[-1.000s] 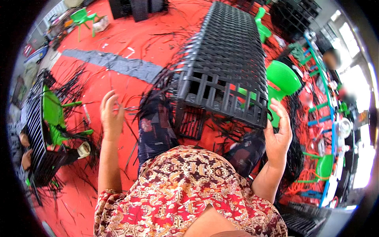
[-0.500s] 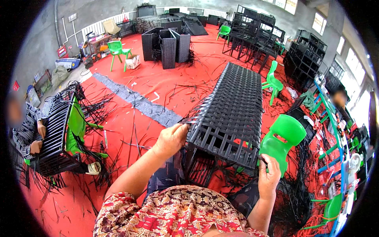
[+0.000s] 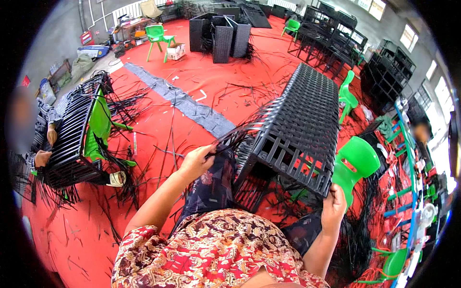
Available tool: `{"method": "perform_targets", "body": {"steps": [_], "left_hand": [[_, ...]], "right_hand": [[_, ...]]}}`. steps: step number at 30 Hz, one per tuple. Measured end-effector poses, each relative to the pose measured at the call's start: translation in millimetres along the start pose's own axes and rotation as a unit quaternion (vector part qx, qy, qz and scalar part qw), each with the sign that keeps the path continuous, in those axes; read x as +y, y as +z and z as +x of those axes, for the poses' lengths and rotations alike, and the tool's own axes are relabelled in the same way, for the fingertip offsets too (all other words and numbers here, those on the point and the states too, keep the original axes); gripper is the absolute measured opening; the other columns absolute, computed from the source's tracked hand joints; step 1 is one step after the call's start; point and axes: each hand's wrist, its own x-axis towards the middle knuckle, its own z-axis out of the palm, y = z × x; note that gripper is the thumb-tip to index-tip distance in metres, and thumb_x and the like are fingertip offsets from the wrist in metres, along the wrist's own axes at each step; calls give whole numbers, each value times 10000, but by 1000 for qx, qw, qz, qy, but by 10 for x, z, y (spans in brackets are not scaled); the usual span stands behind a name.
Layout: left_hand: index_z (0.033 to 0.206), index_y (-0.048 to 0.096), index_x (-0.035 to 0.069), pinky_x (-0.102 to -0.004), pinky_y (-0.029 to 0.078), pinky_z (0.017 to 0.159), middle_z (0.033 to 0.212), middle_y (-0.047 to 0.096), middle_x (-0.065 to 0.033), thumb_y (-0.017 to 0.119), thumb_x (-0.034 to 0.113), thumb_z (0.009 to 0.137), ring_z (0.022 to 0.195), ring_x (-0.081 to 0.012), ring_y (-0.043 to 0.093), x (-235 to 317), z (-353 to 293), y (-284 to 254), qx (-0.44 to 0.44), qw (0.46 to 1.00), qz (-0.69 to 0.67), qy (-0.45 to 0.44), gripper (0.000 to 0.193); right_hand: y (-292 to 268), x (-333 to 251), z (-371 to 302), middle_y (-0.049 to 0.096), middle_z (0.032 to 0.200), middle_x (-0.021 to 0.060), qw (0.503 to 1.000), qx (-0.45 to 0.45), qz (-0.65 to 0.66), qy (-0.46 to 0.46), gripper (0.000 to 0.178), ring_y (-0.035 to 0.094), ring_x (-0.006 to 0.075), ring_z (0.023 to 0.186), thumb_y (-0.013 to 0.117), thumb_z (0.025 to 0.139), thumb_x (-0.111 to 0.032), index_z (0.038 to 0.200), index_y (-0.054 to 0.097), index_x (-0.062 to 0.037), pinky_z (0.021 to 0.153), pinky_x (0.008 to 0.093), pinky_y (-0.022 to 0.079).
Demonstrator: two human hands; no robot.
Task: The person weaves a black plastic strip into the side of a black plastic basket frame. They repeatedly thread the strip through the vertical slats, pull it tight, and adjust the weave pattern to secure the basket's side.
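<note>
In front of me stands a black frame with a woven strip panel [image 3: 305, 113] on its upper face. Near its close end the crossing strips are spaced apart, with gaps between them. My left hand [image 3: 198, 161] is closed on black weaving strips [image 3: 235, 134] that trail from the panel's left edge. At the panel's near right corner, my right hand [image 3: 333, 204] is closed, its fingers against the edge; whether it pinches a strip there or the frame itself is hard to make out. A green plastic chair [image 3: 357, 158] stands just beyond that hand.
At the left a person works on another black strip-covered frame [image 3: 72, 139]. Loose black strips litter the red floor [image 3: 158, 115], crossed by a grey cloth runner [image 3: 177, 101]. Woven black panels [image 3: 223, 41] stand farther back. Along the right runs a blue-edged rack [image 3: 408, 182] with cluttered items.
My left hand has pulled away from the panel's left edge, drawing the strips out to the left. My right hand stays at the near right corner. The whole view has shifted slightly.
</note>
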Motion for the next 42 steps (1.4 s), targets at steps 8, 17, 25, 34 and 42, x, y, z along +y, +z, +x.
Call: {"method": "perform_targets", "body": {"steps": [8, 17, 25, 34, 42], "left_hand": [[1064, 574, 26, -396, 513, 718, 933, 627, -177, 598, -44, 706, 832, -360, 625, 1003, 627, 72, 86, 979, -10, 187, 366], [935, 590, 57, -397, 518, 602, 833, 629, -126, 581, 92, 828, 680, -318, 617, 185, 523, 218, 60, 960, 211, 174, 114], [973, 612, 65, -486, 509, 732, 898, 661, -211, 463, 247, 915, 849, -389, 640, -1700, -358, -46, -223, 871, 367, -237, 242], [1149, 590, 33, -383, 524, 698, 1021, 658, -146, 650, 117, 814, 853, -293, 658, 1095, 250, -259, -46, 998, -50, 1, 350], [996, 605, 32, -398, 533, 700, 884, 644, -161, 597, 70, 841, 812, -346, 640, 1075, 643, 7, 68, 984, 6, 166, 160]], "right_hand": [[-27, -15, 38, 572, 940, 105, 977, 47, -185, -100, 172, 544, 201, 861, 517, 867, 33, 1023, 589, 18, 813, 296, 436], [-579, 200, 100, 623, 919, 76, 989, 98, -112, 26, 212, 608, 124, 801, 530, 888, 27, 1064, 636, -23, 755, 262, 482], [-293, -238, 538, 626, 859, 104, 959, -3, -253, -127, 155, 617, 245, 794, 645, 820, -38, 975, 640, -43, 725, 316, 481], [-238, -341, 447, 584, 814, 54, 975, -48, -202, -78, 242, 570, 151, 744, 623, 752, 50, 983, 631, -21, 675, 265, 453], [-486, -192, 268, 603, 884, -24, 994, -73, 1, 77, 204, 530, 41, 761, 665, 806, -11, 1009, 649, 5, 685, 203, 427]]}}
